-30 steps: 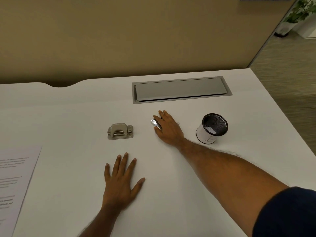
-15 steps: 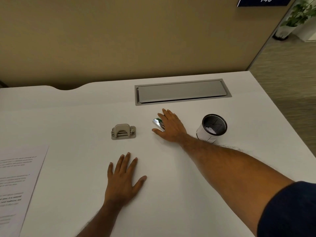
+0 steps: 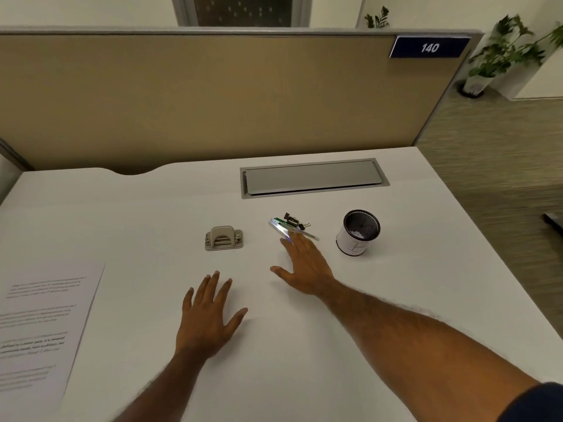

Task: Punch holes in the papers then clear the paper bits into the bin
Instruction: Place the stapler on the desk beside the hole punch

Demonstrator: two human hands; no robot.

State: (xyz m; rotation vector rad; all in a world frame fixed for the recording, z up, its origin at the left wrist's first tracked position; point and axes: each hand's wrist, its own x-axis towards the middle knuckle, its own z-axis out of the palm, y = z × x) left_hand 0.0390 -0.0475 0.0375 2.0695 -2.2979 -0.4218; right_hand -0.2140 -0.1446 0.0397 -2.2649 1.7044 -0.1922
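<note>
A grey hole punch [image 3: 223,237] sits on the white desk [image 3: 426,284], left of centre. A printed paper sheet [image 3: 42,327] lies at the desk's left edge. A small black mesh bin [image 3: 359,233] wrapped in white paper stands to the right. My left hand [image 3: 210,318] rests flat on the desk with fingers spread, below the punch. My right hand [image 3: 304,266] lies open and flat, its fingertips touching a pile of pens and binder clips [image 3: 289,226] between the punch and the bin. Neither hand holds anything.
A grey cable-tray lid [image 3: 313,178] is set into the desk behind the pile. A tan partition [image 3: 213,95] with a "140" sign [image 3: 429,47] closes off the back. The desk's right edge drops to carpet; potted plants [image 3: 499,56] stand beyond.
My right hand has drawn back toward me, uncovering the pens and clips it lay over. The camera has tilted up. My left hand has stayed put.
</note>
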